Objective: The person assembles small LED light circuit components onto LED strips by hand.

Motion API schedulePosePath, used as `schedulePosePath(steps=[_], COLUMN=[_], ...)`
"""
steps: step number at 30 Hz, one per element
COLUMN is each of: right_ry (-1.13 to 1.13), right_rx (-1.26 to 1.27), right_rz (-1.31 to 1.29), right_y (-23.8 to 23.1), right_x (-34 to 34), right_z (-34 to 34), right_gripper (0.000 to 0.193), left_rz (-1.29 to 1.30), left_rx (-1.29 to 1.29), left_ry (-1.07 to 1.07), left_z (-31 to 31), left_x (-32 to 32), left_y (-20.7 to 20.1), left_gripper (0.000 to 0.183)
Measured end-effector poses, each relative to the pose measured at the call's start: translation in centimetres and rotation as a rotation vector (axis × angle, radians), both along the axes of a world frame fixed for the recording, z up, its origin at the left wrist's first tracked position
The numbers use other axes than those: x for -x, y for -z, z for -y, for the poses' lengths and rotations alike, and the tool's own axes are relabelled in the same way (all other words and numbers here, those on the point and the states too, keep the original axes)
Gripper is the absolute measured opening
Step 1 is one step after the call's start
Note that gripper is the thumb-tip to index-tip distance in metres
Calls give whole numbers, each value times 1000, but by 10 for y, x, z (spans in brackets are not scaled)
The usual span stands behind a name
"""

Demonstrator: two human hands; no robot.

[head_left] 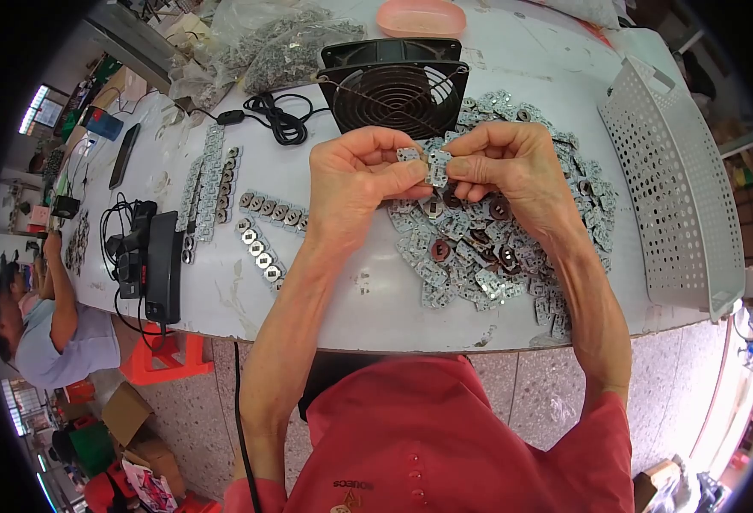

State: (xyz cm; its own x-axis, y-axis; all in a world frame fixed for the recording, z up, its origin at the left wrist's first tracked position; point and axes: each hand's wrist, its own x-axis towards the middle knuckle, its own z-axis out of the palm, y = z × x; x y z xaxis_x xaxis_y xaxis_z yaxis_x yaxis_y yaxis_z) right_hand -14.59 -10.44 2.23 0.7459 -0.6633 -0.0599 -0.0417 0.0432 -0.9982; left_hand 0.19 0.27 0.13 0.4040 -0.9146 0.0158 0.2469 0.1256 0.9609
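Observation:
Both my hands meet just in front of a black fan, above the left side of a heap of small metal parts (470, 239). Between thumb and fingers, my left hand (363, 175) pinches a small silvery metal plate (408, 155). My right hand (509, 167) pinches another small metal plate (437, 168) right beside it; I cannot tell whether the two touch. Several brown round pieces lie among the silvery ones in the heap. Left of my left forearm, rows of assembled metal parts (275, 210) lie lined up on the white table (355, 295).
The black fan (393, 90) stands behind my hands, its cable (282, 120) coiled to the left. A white perforated basket (676, 188) is at the right edge. Bags of parts (282, 51) and a pink dish (421, 17) sit at the back. Another person (60, 333) works far left.

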Motion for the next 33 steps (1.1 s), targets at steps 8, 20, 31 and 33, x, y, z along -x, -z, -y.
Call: schedulePosePath(steps=[8,20,31,33], right_ry=[-9,36,44,49], right_rx=[-6,-12,-65,-73], right_rz=[-11,-11,8,16], right_y=[2,0,-2,-4], right_x=[-2,-1,0,3], right_z=[0,2,0,2], right_gripper=[15,14,14,15], left_rz=[73,398,565,518], left_rx=[57,58,165,171], left_ry=[-7,-45,-128,-112], left_z=[1,-1,-2,-2], left_x=[-1,2,10,13], left_y=[0,0,3,0], left_gripper=[19,20,22,23])
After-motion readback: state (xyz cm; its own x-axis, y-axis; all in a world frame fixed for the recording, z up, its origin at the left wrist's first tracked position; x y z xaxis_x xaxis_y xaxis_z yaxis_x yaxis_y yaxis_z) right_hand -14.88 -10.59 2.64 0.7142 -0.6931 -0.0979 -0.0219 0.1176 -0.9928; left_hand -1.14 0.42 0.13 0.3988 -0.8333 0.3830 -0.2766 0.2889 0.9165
